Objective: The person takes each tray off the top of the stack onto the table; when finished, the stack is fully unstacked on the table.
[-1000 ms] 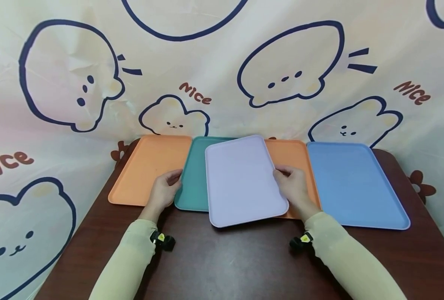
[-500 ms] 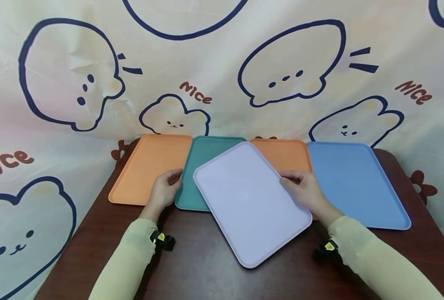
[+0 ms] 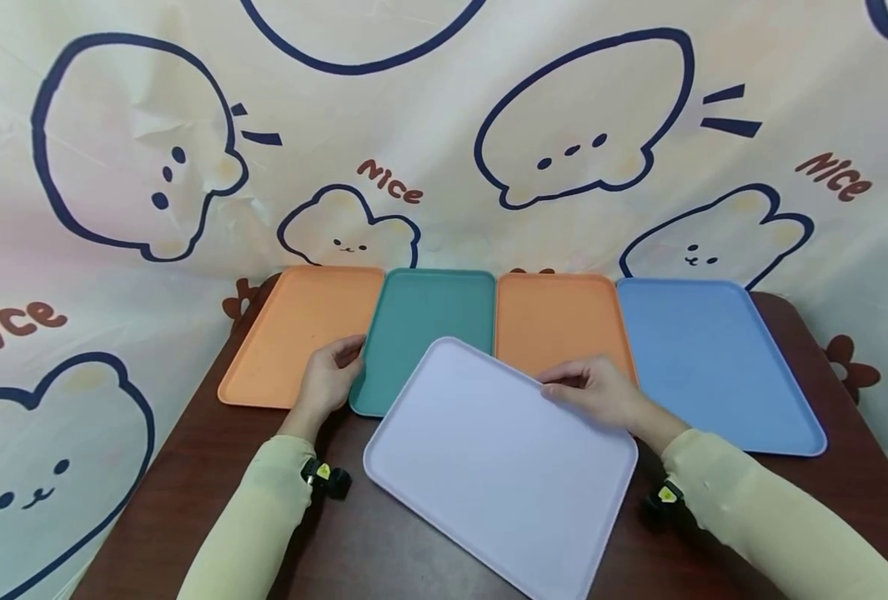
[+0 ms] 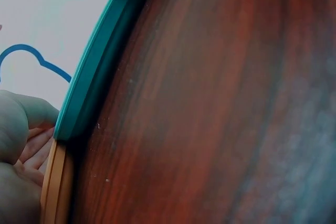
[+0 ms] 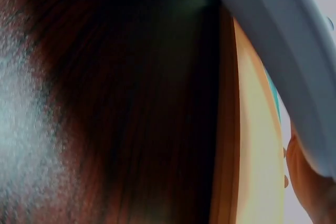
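Observation:
My right hand (image 3: 601, 390) pinches the upper right edge of a lavender tray (image 3: 504, 467), which is turned at a slant and partly covers a teal tray (image 3: 436, 308) and an orange tray (image 3: 556, 321). In the right wrist view the lavender tray's rim (image 5: 278, 51) rises above the orange one, with a bit of the hand (image 5: 310, 187) at its end. My left hand (image 3: 327, 379) lies over another orange tray (image 3: 304, 325), thumb and fingers pinching the teal tray's left edge. The left wrist view shows the thumb at the teal rim (image 4: 86, 77).
A blue tray (image 3: 714, 358) lies at the right end of the row, along the far side of the dark brown wooden table (image 3: 218, 500). Behind the table hangs a pale cloth (image 3: 444, 125) printed with bear outlines. Each wrist wears a small black camera.
The right hand has drawn the lavender tray toward me and turned it counterclockwise, uncovering more of the teal and middle orange trays. The left hand has stayed in place.

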Motion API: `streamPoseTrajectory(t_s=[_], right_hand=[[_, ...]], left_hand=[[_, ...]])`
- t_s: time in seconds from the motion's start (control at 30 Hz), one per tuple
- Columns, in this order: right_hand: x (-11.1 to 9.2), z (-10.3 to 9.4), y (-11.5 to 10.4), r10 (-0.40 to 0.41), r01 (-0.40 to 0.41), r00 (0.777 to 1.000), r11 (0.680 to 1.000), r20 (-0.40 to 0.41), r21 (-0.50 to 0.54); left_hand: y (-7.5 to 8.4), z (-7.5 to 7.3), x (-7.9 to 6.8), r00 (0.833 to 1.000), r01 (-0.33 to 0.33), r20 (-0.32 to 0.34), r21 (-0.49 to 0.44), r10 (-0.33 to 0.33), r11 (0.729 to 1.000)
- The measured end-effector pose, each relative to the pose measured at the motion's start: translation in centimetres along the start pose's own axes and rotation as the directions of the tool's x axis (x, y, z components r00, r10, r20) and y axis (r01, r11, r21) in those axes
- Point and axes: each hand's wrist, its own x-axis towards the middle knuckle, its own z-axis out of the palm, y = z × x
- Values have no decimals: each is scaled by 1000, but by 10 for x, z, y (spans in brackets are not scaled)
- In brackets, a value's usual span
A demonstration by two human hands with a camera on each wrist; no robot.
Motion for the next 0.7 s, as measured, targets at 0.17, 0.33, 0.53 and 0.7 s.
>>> streamPoseTrajectory(t_s=[0.17, 0.33, 0.53, 0.7], right_hand=[[2, 4, -2, -37, 36, 990, 999, 139, 8], [5, 13, -10, -52, 64, 959, 997, 278, -36], [7, 27, -22, -104, 172, 932, 970, 348, -172], [5, 38, -27, -213, 319, 922, 893, 324, -317]], left_hand=[[0, 0, -1, 1000, -9, -2, -1, 9, 1000], [1, 0, -2, 1000, -10, 1, -7, 10, 1000], [1, 1, -1, 1000, -20, 2, -19, 20, 1000], [-1, 2, 0, 1000, -25, -9, -16, 25, 1000]])
